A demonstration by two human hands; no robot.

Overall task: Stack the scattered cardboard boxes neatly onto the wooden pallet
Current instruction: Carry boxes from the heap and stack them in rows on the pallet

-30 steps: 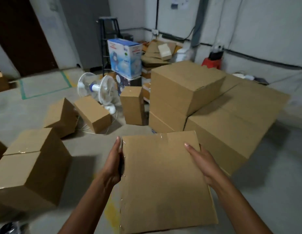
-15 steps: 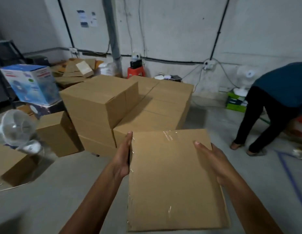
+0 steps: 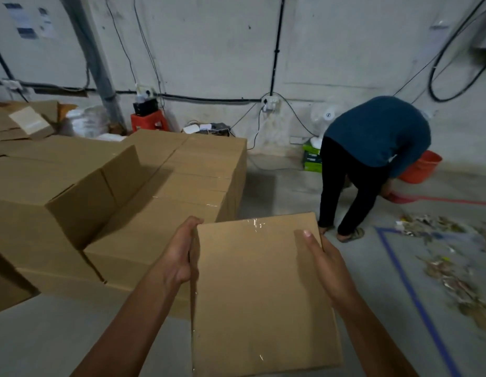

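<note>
Box (image 3: 263, 295) swung right — stack (image 3: 182, 191) nearer | left hand (image 3: 176, 257), right hand (image 3: 323, 259) grip its sides

Taped brown cardboard box (image 3: 263, 295) hanging level in mid-air; stacked cardboard boxes (image 3: 165, 213) sitting close at left, two tiers.

Cannot see the fingers of the right hand (image 3: 323, 262), tucked behind the carried box (image 3: 263, 295); can see only the thumb. Cannot follow the stacked boxes (image 3: 59, 186) past the left edge. Can only half see the orange bucket (image 3: 424, 167) and the white fan (image 3: 324, 117) behind the bent-over person (image 3: 377, 137). Cannot make out the blurry floor scraps (image 3: 454, 268), nor read the wall papers (image 3: 27, 20).
</note>
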